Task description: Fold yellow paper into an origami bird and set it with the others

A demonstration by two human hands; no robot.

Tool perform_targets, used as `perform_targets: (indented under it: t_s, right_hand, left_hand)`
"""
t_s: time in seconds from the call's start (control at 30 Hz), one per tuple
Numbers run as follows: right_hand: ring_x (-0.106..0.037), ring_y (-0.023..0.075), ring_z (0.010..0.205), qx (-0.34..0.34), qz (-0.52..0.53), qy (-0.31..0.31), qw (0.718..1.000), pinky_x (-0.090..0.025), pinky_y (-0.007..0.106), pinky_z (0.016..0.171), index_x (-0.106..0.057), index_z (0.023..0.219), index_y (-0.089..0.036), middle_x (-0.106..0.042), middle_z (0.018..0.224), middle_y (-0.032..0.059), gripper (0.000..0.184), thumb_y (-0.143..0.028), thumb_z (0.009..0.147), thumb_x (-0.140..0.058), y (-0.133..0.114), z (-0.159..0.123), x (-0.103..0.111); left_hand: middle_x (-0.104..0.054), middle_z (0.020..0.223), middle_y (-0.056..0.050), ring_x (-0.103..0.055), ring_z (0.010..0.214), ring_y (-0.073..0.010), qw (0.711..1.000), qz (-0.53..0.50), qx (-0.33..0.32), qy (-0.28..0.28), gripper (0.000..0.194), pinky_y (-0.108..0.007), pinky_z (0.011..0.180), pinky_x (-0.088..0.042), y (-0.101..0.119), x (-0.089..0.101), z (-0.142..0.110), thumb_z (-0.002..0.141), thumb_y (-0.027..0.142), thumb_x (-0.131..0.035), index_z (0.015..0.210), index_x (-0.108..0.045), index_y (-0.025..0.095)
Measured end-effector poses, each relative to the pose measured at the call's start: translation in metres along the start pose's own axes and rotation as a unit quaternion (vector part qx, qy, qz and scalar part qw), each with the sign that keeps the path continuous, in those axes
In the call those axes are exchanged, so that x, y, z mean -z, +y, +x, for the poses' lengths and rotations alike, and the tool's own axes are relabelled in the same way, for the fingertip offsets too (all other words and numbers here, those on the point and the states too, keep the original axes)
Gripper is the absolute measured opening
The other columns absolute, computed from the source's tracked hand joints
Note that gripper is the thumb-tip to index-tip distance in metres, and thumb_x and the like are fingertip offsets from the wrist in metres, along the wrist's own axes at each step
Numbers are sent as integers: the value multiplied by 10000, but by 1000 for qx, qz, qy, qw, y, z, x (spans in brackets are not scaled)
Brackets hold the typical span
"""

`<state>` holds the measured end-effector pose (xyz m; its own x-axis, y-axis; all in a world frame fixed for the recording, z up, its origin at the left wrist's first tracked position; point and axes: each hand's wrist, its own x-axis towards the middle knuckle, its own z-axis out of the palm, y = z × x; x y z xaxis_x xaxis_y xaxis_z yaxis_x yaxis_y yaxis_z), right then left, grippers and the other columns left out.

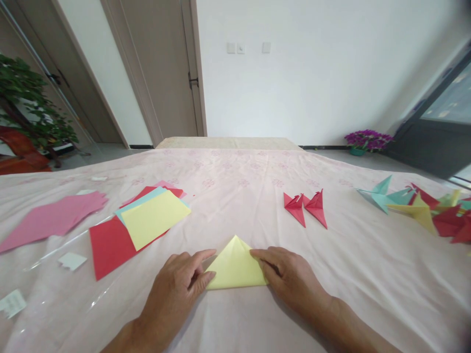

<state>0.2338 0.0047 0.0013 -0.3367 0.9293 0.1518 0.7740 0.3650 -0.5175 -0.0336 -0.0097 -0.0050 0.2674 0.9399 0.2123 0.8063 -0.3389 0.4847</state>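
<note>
- White wall [309, 83], well beyond both hands, with a beige door [158, 59] ahead of the left hand.
- Table [243, 211] under a pale pink floral cloth [368, 274], reaching out on all sides of the hands.
- Leafy green plant [33, 105], far off ahead and to the left of the left hand.
- Purple flowers [368, 139] in a teal pot [357, 152] on the floor, far ahead and to the right of the right hand.
- Clear plastic [103, 290], left of the left hand, its outline hard to make out.
- Overlapping red, blue and yellow sheets [156, 215], just ahead and to the left of the left hand; pink sheets [55, 218] lie farther left.
- Left hand [184, 277], loosely open, thumb tip on the folded yellow paper's left corner.
- Right hand [290, 272], fingers against its right edge; I cannot tell whether they pinch it.
- Folded yellow paper [237, 267], flat between the hands, its point facing away.
- Two red paper birds [315, 208], ahead of the right hand; more folded birds [417, 211] well to its right.
</note>
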Motion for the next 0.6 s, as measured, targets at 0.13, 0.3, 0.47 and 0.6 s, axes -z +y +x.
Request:
perform_targets:
  t_s: [0.13, 0.3, 0.47, 0.6]
  right_hand:
    - [-664, 183, 811, -2, 0, -3, 1000, -463, 281, 710, -711, 1094, -294, -729, 879, 6, 331, -191, 888, -473, -1, 1, 1]
    - [-667, 190, 841, -12, -7, -17, 1000, -456, 284, 724, -713, 1089, -294, -732, 897, 8, 322, -209, 899, -467, -4, 1, 4]
    - [-671, 193, 882, -26, -9, -26, 999, -456, 290, 758, -706, 1110, -294, -738, 947, 5, 335, -207, 898, -461, -6, 2, 6]
    - [-671, 195, 888, -31, -9, -28, 999, -458, 297, 760, -705, 1107, -302, -737, 971, -1, 335, -209, 895, -462, -5, 3, 6]
  left_hand:
    - [-631, 735, 7, -586, 738, -199, 1000, 22, -3, 0, 226, -330, 717, -434, 2, -2, 1, 902, 330, -576, 1112, -649, 288]
    - [-645, 787, -7, -587, 771, -217, 999, 52, -12, -10, 203, -350, 739, -418, 6, -2, 0, 909, 298, -559, 1092, -645, 281]
    - [-649, 822, -16, -579, 805, -223, 996, 75, -2, -40, 203, -367, 770, -402, 10, 1, 1, 937, 274, -515, 1103, -632, 268]
    - [-650, 818, -18, -575, 806, -231, 996, 73, 6, -41, 205, -377, 768, -397, 11, 3, 3, 951, 327, -502, 1098, -631, 265]
